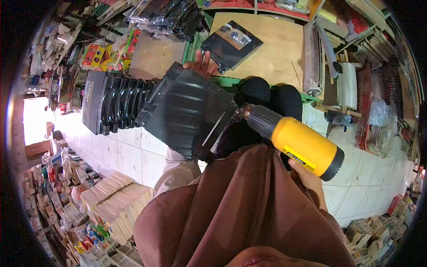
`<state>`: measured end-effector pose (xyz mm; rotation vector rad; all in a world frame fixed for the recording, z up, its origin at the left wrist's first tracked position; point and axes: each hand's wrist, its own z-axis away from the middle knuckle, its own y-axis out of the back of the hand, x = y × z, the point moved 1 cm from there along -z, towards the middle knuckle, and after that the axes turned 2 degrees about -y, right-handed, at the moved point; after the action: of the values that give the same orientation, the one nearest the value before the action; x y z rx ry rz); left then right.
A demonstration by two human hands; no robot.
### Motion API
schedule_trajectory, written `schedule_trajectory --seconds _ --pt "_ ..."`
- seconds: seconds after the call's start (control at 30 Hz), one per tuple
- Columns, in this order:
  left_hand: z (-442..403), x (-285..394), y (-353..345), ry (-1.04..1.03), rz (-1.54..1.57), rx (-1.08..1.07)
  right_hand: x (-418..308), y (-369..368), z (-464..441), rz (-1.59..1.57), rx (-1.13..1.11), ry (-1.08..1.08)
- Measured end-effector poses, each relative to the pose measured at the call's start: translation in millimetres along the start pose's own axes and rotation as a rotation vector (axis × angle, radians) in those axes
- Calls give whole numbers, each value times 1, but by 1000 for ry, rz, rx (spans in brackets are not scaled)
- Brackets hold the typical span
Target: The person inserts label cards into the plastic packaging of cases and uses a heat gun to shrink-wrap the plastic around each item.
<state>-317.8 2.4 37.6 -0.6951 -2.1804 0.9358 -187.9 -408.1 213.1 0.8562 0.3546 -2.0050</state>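
My left hand (202,64) grips the far edge of a black ribbed plastic piece (182,107), its fingers showing above the edge and the rest hidden behind. The piece is tilted and glossy, as if covered in clear film. In my right hand (307,175) is a yellow heat gun (304,144) with a black collar, partly hiding that hand. Its metal nozzle points left, close to the right side of the piece. Another flat black piece with a MATAS label (233,44) lies on the wooden table (280,55).
Left of me stands a row of similar black pieces (120,102); more wrapped ones (173,20) are piled at the back. A long sealer-like device (313,60) and a film roll (348,86) sit on the right. Stacked cardboard bundles (118,200) stand at lower left.
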Motion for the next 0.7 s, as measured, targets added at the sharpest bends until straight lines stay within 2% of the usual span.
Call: schedule_trajectory --seconds 0.13,0.17,0.27,0.37,0.43,0.57,0.7 --pt "2 -2 5 18 -38 -36 5 -11 -15 -10 1 302" --pt "2 -3 7 22 -57 -55 -2 -14 -15 27 2 316" --pt "1 -14 18 -50 81 -116 -16 -22 -21 57 -30 503" --pt "0 -13 5 -28 -13 -129 -25 -32 -30 39 -13 548" --pt "6 -20 26 -62 137 -135 -27 -35 -40 21 -6 542" --pt "16 -19 26 -56 132 -3 -40 -30 -37 -88 82 284" --pt "33 -12 12 38 37 345 -20 8 -42 -279 133 569"
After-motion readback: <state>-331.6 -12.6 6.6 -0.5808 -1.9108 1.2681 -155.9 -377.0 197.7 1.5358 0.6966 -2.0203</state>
